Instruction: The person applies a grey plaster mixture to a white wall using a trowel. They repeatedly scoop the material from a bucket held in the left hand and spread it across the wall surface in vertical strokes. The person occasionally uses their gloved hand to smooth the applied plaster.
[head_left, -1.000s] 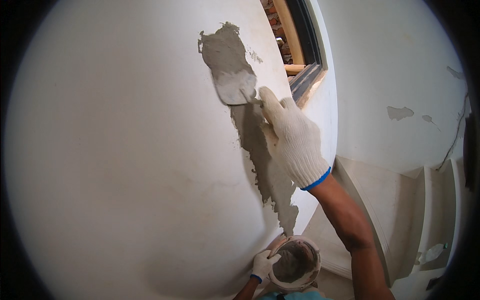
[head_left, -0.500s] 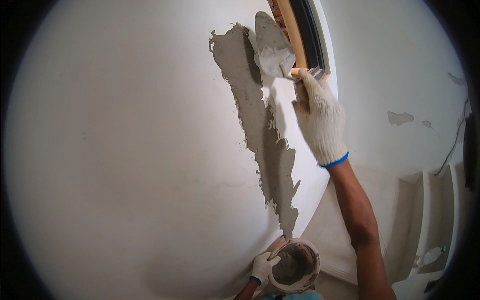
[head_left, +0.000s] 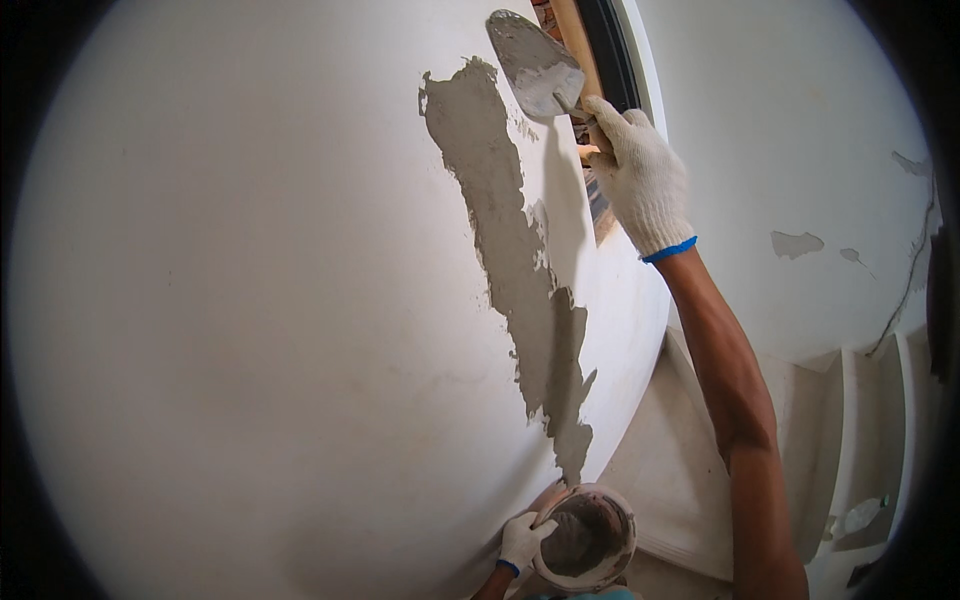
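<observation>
My right hand (head_left: 642, 178), in a white knit glove with a blue cuff, is closed round the handle of a trowel (head_left: 537, 68). Grey mortar smears the trowel's blade, which is raised near the top of the white wall (head_left: 300, 260), beside the window opening. Below and left of the blade, a long jagged strip of wet grey mortar (head_left: 500, 225) runs down the wall. At its lower end my gloved left hand (head_left: 522, 540) grips the rim of a round bucket (head_left: 627, 518). Grey mortar (head_left: 578, 535) lies inside the bucket.
A window opening with a dark frame (head_left: 604, 50) and bricks behind it edges the wall at upper right. Pale stairs (head_left: 820, 440) descend at lower right, with a clear plastic bottle (head_left: 862, 514) on one. The right-hand wall (head_left: 780, 140) has grey patches and a crack.
My right hand has moved up with the trowel, and the blade has tilted further to the left. The left hand and bucket have stayed nearly in place.
</observation>
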